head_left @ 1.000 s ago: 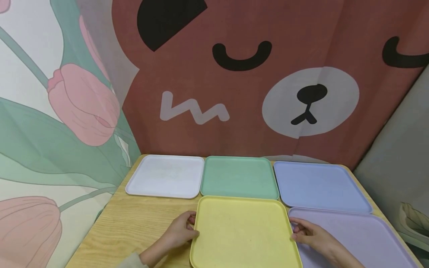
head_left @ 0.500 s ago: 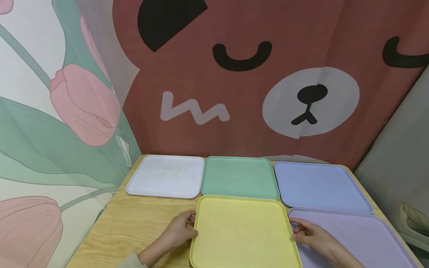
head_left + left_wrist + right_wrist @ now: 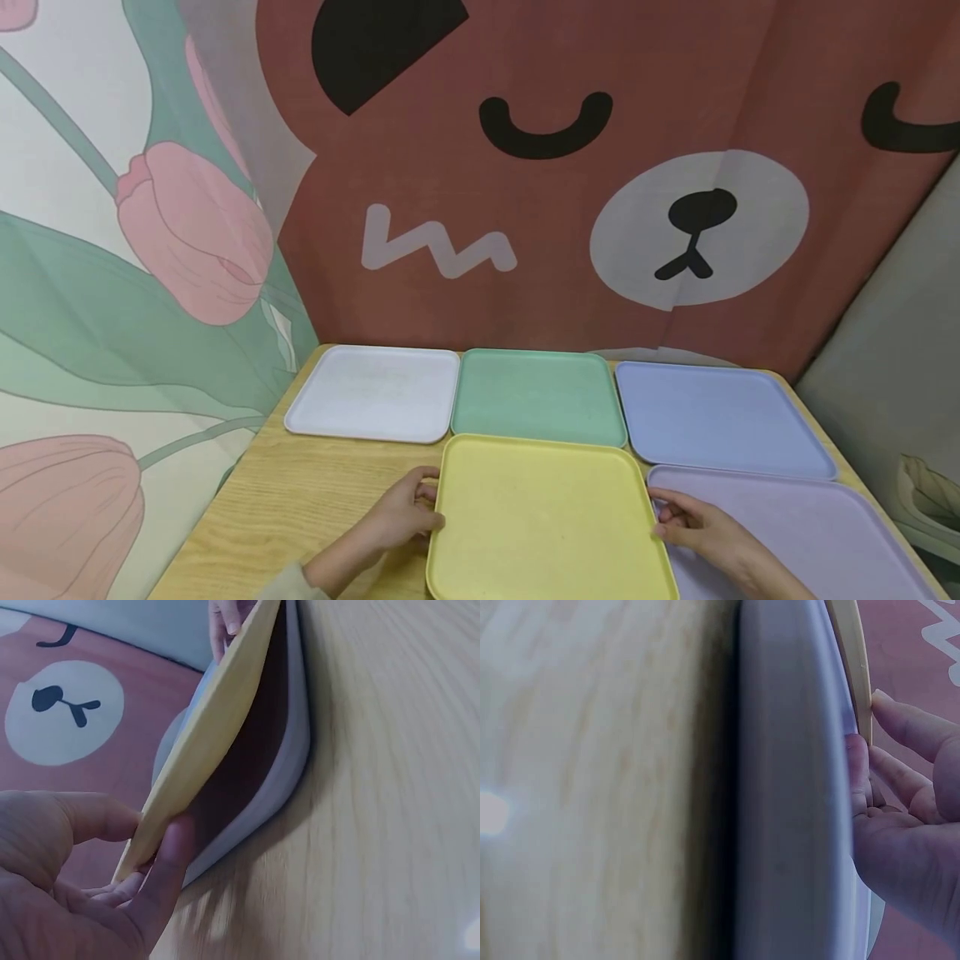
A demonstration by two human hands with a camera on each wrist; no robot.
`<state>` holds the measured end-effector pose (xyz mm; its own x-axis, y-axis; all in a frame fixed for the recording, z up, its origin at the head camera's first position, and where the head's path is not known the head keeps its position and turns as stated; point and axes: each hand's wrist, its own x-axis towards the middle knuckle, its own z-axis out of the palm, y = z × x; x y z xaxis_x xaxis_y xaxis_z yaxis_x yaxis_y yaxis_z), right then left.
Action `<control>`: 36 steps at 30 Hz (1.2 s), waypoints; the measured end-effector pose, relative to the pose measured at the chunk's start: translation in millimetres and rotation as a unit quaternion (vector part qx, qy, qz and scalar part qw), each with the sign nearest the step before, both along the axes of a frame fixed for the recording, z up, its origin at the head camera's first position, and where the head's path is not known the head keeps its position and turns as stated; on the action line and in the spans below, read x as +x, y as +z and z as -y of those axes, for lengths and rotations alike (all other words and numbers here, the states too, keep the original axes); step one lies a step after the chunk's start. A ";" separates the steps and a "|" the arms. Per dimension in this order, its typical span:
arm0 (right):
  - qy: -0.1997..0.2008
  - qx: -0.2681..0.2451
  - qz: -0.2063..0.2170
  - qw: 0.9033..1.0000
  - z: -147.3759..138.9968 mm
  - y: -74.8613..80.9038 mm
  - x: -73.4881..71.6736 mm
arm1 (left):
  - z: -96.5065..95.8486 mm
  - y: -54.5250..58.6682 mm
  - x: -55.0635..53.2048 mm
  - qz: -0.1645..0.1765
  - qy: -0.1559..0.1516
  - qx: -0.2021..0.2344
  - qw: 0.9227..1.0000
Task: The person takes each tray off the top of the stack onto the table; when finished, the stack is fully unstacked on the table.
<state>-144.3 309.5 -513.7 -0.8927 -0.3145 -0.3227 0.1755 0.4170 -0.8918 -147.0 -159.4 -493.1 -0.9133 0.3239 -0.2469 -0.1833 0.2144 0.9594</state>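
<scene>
A rectangular yellow tray (image 3: 551, 521) with a low rim is held at its two sides, in the near middle of the head view. My left hand (image 3: 397, 517) pinches its left edge, thumb on top and fingers below. On the opposite edge, my right hand (image 3: 697, 529) grips it between thumb and fingers. Seen from the left wrist, the yellow tray (image 3: 202, 750) is raised off the wood, with a dark gap between it and the lavender tray (image 3: 296, 735). That lavender tray (image 3: 780, 525) lies on the table beneath my right hand, partly covered by the yellow one.
A white tray (image 3: 375, 392), a green tray (image 3: 536, 396) and a blue tray (image 3: 723, 417) lie in a row along the back of the wooden table (image 3: 300, 492). Behind them hangs a printed bear curtain (image 3: 420, 308). A grey wall (image 3: 892, 333) borders the right side.
</scene>
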 end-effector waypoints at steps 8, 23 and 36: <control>-0.001 0.003 -0.001 1.000 -0.9 -0.5 -0.4 | 2.7 0.5 -0.9 0.021 -0.014 0.028 0.999; 0.010 -0.002 -0.024 1.000 -0.3 1.2 1.8 | 11.0 -8.7 -2.3 0.040 -0.012 0.056 0.998; 0.000 0.013 -0.023 1.000 0.8 1.4 0.8 | 55.6 -6.2 -10.9 0.040 -0.007 0.065 0.997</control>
<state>-143.5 308.7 -512.3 -0.9071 -0.3060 -0.2889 0.1340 0.4407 -0.8876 -157.9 -215.0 -499.3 -0.8872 0.3710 -0.2743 -0.2583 0.0933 0.9616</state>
